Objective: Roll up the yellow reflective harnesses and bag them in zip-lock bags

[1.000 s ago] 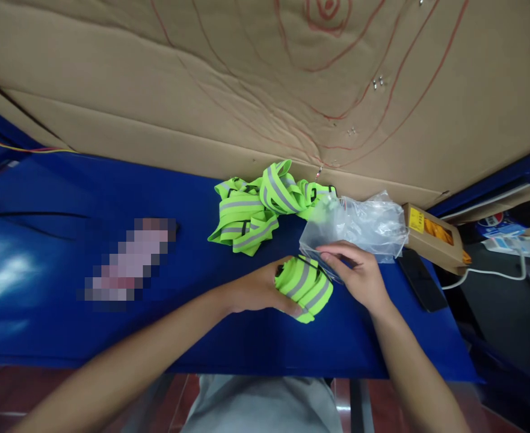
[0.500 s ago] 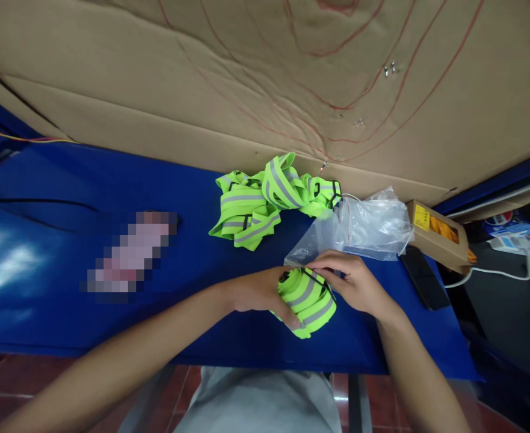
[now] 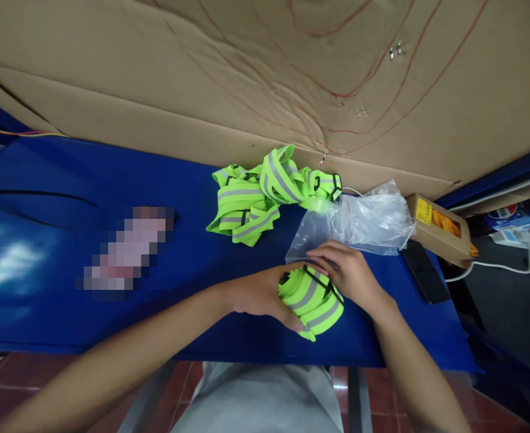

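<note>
1. At the far left, the blue counter [image 3: 43, 198] is seen with a pixelated, unreadable object [image 3: 124, 252] lying on it, well apart from both hands.
2. The left hand [image 3: 260, 294] is brought in from 9 o'clock, and its fingers [image 3: 292, 322] are closed around the rolled strap bundle [image 3: 312, 299], which is held just above the counter's near edge.
3. A loose pile of hi-vis straps [image 3: 265, 195] is left at 11 o'clock from the bundle, against the cardboard sheet [image 3: 246, 90].
4. The bundle's long axis is judged to run roughly from 10 to 4 o'clock.
5. The right hand [image 3: 350, 273] is laid on the bundle's 1 o'clock end, fingers curled over it; whether the bag's edge is also pinched cannot be told.
6. The clear plastic bag [image 3: 359, 222] is spread at 1 o'clock from the bundle, its near edge touching the right fingertips, so the right hand is the nearer one to it.
7. A dark phone [image 3: 420, 273] and a small cardboard box [image 3: 436, 231] are set at 3 o'clock, beyond the bag.
</note>
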`<action>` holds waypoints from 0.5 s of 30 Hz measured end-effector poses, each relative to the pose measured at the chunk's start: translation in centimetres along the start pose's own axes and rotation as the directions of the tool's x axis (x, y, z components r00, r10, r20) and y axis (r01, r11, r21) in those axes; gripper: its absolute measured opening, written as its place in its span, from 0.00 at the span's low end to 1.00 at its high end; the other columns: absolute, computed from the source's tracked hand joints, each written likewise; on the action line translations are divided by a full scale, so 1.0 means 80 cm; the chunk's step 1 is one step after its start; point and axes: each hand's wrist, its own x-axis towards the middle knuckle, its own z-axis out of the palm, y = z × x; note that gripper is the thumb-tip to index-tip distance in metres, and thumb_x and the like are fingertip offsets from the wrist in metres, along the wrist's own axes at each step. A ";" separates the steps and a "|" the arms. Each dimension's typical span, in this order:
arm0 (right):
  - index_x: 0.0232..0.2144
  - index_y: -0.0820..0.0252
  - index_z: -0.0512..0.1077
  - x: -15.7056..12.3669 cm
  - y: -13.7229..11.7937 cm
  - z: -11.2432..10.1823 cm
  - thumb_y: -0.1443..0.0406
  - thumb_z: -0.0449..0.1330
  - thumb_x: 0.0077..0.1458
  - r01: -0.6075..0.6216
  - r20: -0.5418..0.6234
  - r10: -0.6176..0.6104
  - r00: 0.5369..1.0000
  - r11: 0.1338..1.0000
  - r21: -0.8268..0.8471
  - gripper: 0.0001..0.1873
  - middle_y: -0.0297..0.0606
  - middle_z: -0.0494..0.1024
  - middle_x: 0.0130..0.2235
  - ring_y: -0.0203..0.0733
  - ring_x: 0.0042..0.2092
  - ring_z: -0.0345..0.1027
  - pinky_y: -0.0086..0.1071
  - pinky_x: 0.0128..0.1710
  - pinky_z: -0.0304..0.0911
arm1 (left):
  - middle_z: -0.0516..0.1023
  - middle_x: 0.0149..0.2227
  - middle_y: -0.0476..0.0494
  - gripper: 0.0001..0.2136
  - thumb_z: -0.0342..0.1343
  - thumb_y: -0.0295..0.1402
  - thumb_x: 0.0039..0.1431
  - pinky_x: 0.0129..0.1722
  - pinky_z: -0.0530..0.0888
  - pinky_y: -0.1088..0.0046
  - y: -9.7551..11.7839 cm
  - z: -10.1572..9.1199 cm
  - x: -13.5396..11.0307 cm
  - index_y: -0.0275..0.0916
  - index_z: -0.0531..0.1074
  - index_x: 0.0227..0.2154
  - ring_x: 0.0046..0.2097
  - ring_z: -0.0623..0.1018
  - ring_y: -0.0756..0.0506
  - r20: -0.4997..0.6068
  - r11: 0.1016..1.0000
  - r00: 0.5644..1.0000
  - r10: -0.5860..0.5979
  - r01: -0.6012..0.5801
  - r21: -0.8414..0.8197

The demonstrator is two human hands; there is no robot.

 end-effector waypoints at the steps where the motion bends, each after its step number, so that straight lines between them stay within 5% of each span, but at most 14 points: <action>1: 0.44 0.55 0.81 0.001 -0.003 0.000 0.65 0.61 0.68 -0.034 -0.022 0.035 0.999 0.997 0.066 0.08 0.39 0.83 0.41 0.41 0.40 0.78 0.34 0.40 0.71 | 0.82 0.47 0.46 0.36 0.79 0.27 0.34 0.56 0.75 0.57 0.000 -0.001 0.001 0.42 0.75 0.52 0.51 0.81 0.40 -0.020 1.000 1.000 0.002 -0.002 -0.014; 6: 0.40 0.55 0.82 0.003 -0.015 -0.005 0.63 0.63 0.66 -0.145 -0.053 0.161 0.986 0.964 0.222 0.07 0.35 0.83 0.35 0.38 0.34 0.76 0.30 0.33 0.67 | 0.84 0.43 0.45 0.30 0.79 0.31 0.34 0.52 0.77 0.59 -0.007 -0.007 0.008 0.39 0.78 0.44 0.47 0.82 0.41 -0.055 0.998 0.996 -0.067 0.067 -0.015; 11: 0.42 0.54 0.81 -0.002 -0.031 -0.005 0.65 0.62 0.67 -0.039 -0.083 0.060 0.995 0.971 0.236 0.07 0.36 0.83 0.39 0.38 0.38 0.77 0.31 0.38 0.70 | 0.84 0.41 0.47 0.26 0.79 0.30 0.35 0.52 0.77 0.61 -0.012 -0.010 0.009 0.38 0.80 0.41 0.44 0.82 0.42 -0.007 0.995 0.995 -0.099 0.100 0.021; 15: 0.44 0.53 0.80 -0.004 -0.039 -0.003 0.68 0.60 0.68 0.024 -0.202 0.002 0.979 0.991 0.128 0.09 0.36 0.82 0.41 0.39 0.42 0.77 0.32 0.42 0.71 | 0.83 0.44 0.46 0.29 0.77 0.27 0.37 0.54 0.76 0.61 -0.014 -0.003 0.007 0.38 0.78 0.47 0.47 0.82 0.41 -0.047 0.999 0.999 -0.011 0.013 0.031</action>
